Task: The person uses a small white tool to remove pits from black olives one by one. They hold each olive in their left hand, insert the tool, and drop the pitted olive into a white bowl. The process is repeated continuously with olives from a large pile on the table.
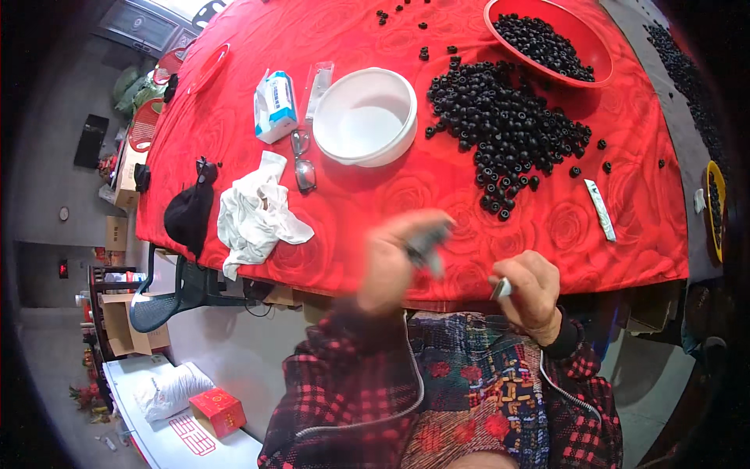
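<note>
My left hand (388, 254) is raised over the near edge of the red table, smeared by motion, with its fingers around a dark grey thing (426, 244) too blurred to name. Close by on the right, my right hand (534, 293) is closed on a small pale flat-ended piece (502, 288) that sticks out from its fingers. Beyond both hands spreads a heap of small black ring-shaped parts (508, 117). A white plastic bowl (406, 141) stands left of the heap. Right of the heap lies a pale patterned strip (600, 209).
A red basin (601, 59) of black parts stands at the far right. To the left are a tissue pack (275, 102), glasses (305, 175), a crumpled white cloth (254, 215) and a black cap (189, 215). A yellow-rimmed container (712, 242) sits past the right edge.
</note>
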`<state>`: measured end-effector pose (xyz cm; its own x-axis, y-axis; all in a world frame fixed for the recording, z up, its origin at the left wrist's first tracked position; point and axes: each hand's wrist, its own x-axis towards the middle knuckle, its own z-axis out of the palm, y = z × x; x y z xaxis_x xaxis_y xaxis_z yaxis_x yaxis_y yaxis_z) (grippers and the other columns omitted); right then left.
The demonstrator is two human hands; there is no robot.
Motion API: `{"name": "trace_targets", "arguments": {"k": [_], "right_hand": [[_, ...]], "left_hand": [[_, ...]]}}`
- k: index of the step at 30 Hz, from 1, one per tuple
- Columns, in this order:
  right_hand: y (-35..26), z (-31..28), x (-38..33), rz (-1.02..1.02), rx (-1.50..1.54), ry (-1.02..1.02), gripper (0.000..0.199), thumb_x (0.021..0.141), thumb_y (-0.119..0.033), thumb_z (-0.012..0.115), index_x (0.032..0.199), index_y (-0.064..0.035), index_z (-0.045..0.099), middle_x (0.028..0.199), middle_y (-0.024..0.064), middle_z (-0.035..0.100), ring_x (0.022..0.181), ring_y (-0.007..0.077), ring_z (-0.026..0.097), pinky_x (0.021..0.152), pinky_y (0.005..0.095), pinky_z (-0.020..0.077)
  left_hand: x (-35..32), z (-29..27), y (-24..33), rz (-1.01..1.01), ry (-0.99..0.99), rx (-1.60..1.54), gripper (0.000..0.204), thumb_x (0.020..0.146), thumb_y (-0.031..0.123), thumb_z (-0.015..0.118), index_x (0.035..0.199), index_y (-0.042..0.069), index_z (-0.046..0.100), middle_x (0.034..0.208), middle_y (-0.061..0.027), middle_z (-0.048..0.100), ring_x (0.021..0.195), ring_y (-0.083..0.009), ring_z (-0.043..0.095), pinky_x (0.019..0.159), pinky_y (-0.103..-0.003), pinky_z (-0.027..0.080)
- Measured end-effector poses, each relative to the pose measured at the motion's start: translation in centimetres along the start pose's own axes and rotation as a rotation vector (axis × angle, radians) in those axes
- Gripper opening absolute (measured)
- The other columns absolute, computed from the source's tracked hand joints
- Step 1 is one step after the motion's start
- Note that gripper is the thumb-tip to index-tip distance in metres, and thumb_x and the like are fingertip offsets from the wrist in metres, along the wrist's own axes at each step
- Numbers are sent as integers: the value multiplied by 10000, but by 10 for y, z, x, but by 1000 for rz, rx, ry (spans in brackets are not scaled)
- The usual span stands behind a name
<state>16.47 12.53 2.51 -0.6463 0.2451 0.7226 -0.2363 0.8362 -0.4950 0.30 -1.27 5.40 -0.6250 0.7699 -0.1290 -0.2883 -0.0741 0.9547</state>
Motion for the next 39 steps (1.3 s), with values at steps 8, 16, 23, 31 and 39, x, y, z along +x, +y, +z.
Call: {"name": "trace_targets", "arguments": {"k": [8,16,23,31,39], "right_hand": [[20,-6,-21,302,-67,-20,336,687,50,668,1002,-25,576,776,122,542,635,295,572,545,368,451],[25,-8,-29,398,-88,13,307,710,35,662,996,-41,581,768,119,530,634,300,574,541,376,460],[24,-7,-29,402,-98,-8,295,719,24,669,995,-39,583,755,110,529,625,286,573,544,371,459],[25,-6,-29,404,-130,-34,322,702,27,674,1004,-46,585,741,108,523,617,283,569,531,366,451],[17,-11,-19,536,202,31,277,741,14,694,1001,-26,610,770,89,559,633,194,561,548,315,432]], "left_hand": [[125,-130,34,553,439,847,256,795,13,671,1049,4,694,829,-115,691,668,-145,607,624,-293,477],[85,-29,3,704,-72,926,113,821,-29,654,898,34,707,820,-69,676,744,-145,638,651,-267,494],[81,18,-54,629,-288,939,192,764,82,721,948,44,682,837,-129,635,748,-293,642,654,-358,511],[103,23,-59,698,-251,1081,188,786,139,715,939,35,676,819,-129,639,705,-290,636,616,-362,505],[49,2,-39,-458,-416,-369,278,909,180,612,1102,-18,594,906,-114,670,664,-147,634,537,-236,517]]}}
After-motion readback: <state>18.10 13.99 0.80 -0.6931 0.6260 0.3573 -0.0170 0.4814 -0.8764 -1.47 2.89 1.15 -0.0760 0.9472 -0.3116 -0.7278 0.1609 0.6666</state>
